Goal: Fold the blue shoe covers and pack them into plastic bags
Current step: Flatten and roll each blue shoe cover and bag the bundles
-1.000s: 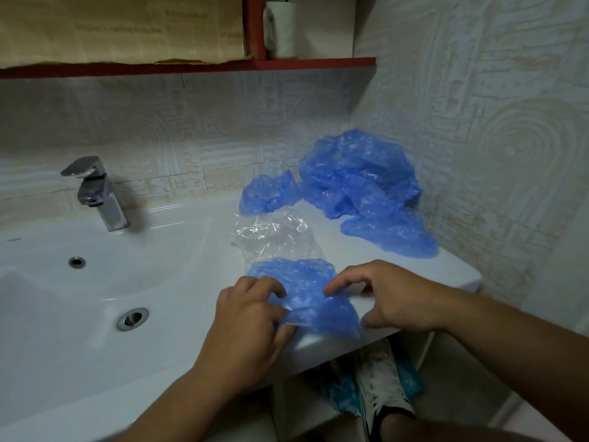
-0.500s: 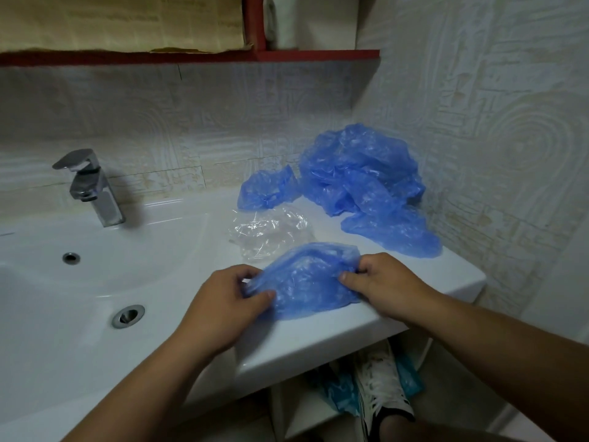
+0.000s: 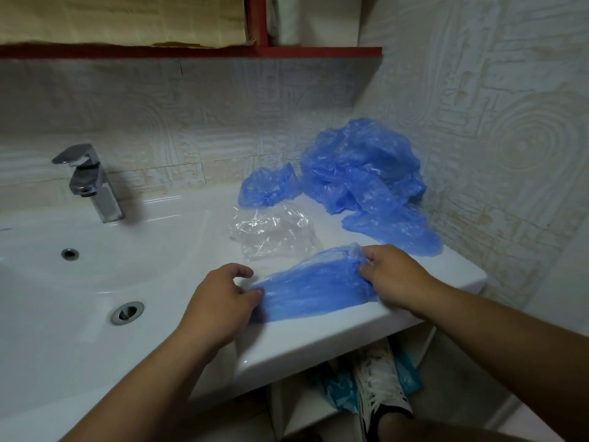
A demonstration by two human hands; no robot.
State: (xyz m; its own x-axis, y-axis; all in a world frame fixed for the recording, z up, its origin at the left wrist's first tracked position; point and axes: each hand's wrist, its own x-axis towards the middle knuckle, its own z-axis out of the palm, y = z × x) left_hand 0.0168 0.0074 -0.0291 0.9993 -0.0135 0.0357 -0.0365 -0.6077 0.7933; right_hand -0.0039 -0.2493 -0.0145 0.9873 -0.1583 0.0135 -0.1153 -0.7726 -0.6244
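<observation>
Pinching the cover (image 3: pixel 314 290), left fingers (image 3: pixel 254 293) and right fingers (image 3: pixel 366 262) could slip on slick film, letting it bunch.

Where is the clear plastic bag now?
In the head view, the clear plastic bag lies on the sink counter, right of the basin, just behind the held blue shoe cover.

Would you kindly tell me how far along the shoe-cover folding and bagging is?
Nothing looks bagged: the crumpled clear plastic bag shows no blue inside. In hand: left hand and right hand hold one blue plastic shoe cover, stretched out. Left: the heaped blue plastic covers behind.
</observation>
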